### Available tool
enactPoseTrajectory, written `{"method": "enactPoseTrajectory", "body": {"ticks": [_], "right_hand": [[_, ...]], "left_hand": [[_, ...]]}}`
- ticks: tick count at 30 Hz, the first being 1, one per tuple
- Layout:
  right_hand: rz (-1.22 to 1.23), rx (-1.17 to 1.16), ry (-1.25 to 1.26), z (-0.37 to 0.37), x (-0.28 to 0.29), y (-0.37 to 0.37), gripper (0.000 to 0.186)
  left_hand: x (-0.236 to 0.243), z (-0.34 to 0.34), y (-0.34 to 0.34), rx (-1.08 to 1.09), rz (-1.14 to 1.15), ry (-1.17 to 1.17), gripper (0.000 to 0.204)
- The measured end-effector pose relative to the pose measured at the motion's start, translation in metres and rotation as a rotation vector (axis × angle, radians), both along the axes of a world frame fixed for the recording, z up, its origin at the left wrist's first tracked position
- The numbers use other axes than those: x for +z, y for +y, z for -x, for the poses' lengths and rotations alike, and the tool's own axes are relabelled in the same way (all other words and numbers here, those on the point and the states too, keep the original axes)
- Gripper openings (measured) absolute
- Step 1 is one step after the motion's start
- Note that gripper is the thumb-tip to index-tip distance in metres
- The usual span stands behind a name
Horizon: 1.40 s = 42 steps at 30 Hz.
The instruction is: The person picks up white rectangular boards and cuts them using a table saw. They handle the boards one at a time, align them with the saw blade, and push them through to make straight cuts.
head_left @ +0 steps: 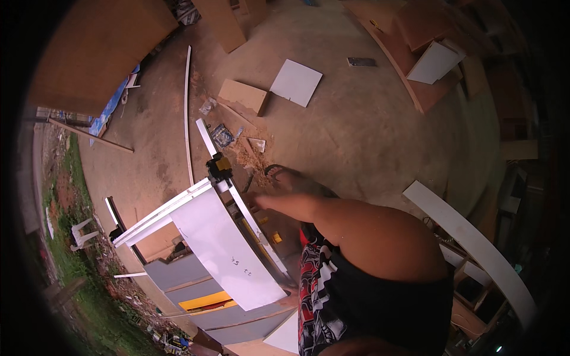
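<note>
1 white panel [228, 255], handwritten marks, flat across the grey saw table [184, 273], 1 end at the white fence [160, 213]. Right hand [252, 200] beside the near-edge rail [252, 222]; left hand [290, 298] at the panel's near corner; grip of both: cannot tell.

A woodworking workshop beside grass [76, 172]: table saw [178, 272], cut boards [297, 82] and sawdust [254, 159] on a concrete floor [356, 118].

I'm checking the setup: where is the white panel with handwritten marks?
In the head view, the white panel lies below and left of centre, across the grey worktop, its upper end near the white bar.
</note>
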State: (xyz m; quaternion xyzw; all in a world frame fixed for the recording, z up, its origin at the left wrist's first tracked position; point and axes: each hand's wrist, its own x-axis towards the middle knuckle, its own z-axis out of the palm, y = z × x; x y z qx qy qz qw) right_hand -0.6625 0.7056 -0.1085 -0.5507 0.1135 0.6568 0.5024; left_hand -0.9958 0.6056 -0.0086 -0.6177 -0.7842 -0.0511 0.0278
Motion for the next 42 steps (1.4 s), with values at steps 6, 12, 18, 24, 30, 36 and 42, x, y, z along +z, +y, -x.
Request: {"method": "enactPoseTrajectory", "body": {"ticks": [6, 12, 18, 24, 30, 36, 42], "right_hand": [[-0.016, 0.027, 0.017, 0.002, 0.013, -0.008, 0.030], [-0.014, 0.064, 0.020, 0.005, 0.010, -0.009, 0.029], [-0.015, 0.091, 0.016, 0.011, 0.010, -0.012, 0.029], [-0.016, 0.125, 0.008, 0.024, -0.002, -0.014, 0.030], [-0.020, 0.126, 0.000, 0.022, -0.002, -0.018, 0.030], [-0.027, 0.179, -0.003, 0.023, 0.006, -0.022, 0.030], [-0.030, 0.188, -0.013, 0.027, -0.006, -0.024, 0.031]], "left_hand": [[-0.003, 0.004, 0.019, -0.083, -0.018, 0.031, 0.094], [-0.005, 0.006, 0.022, -0.101, -0.011, 0.050, 0.094], [-0.002, 0.012, 0.023, -0.115, -0.010, 0.063, 0.094], [-0.002, 0.019, 0.019, -0.131, -0.007, 0.075, 0.094], [-0.003, 0.024, 0.024, -0.182, 0.001, 0.085, 0.094], [-0.003, 0.027, 0.013, -0.182, 0.002, 0.076, 0.094], [-0.005, 0.029, 0.018, -0.230, 0.005, 0.070, 0.094]]}}
